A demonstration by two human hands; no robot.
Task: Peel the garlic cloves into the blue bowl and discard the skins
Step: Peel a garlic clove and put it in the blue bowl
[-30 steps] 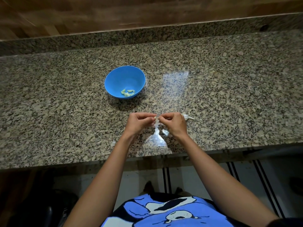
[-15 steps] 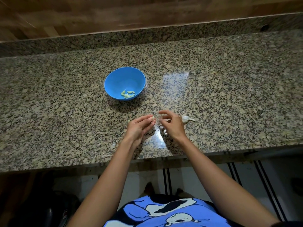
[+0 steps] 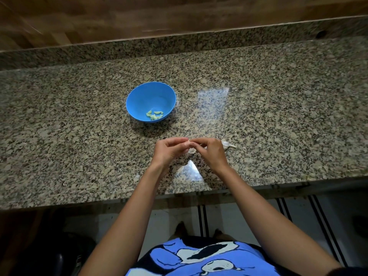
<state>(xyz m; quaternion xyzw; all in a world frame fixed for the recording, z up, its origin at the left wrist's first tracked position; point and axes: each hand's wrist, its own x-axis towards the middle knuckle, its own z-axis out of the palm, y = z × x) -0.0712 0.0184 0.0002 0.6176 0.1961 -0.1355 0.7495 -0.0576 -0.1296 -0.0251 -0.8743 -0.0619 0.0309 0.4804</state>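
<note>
Clove [image 3: 191, 150] pale, papery | left hand [image 3: 169, 151] and right hand [image 3: 211, 153] pinch it | blue bowl [image 3: 139, 92] holds peeled cloves [image 3: 155, 115]

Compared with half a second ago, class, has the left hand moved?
Yes. The left hand has shifted slightly right, toward the garlic head lying on the counter, closing the gap to the right hand.

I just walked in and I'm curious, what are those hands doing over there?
A person is peeling garlic at a counter. The left hand and right hand meet fingertip to fingertip, pinching a small clove with pale skin between them. Farther back, a blue bowl holds a few peeled cloves. More unpeeled garlic lies on the counter just right of the right hand.
</note>
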